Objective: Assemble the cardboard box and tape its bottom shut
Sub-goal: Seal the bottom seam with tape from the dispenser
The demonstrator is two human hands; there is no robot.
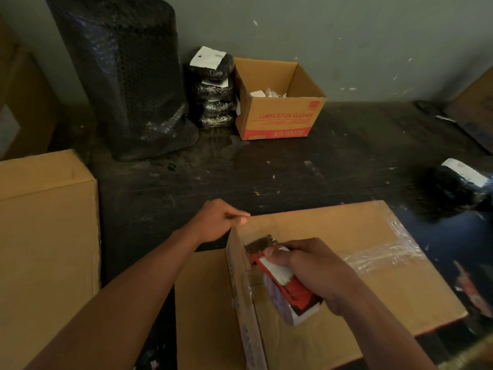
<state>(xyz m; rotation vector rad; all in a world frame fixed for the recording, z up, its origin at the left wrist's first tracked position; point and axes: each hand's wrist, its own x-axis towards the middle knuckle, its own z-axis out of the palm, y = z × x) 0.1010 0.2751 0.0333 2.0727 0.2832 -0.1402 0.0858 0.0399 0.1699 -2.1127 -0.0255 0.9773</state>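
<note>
1. Far left: a plain brown carton (45, 222) is sitting on the dark, scuffed worktop (293, 169). A black bubble-wrap roll (120, 76) is standing against the grey, chipped wall (346, 36).
2. The left hand (218, 220) is curling its fingers, gripping the cardboard box (346, 236) at its far-left corner.
3. Behind: black-wrapped parcels (213, 89) are sitting stacked beside an open printed carton (280, 108).
4. The right hand (314, 268) is clasping a red tape dispenser (282, 279), holding it against the box's left edge.
5. Wrinkled clear tape (381, 255) is crossing the box's flat top, near-right on the worktop.
</note>
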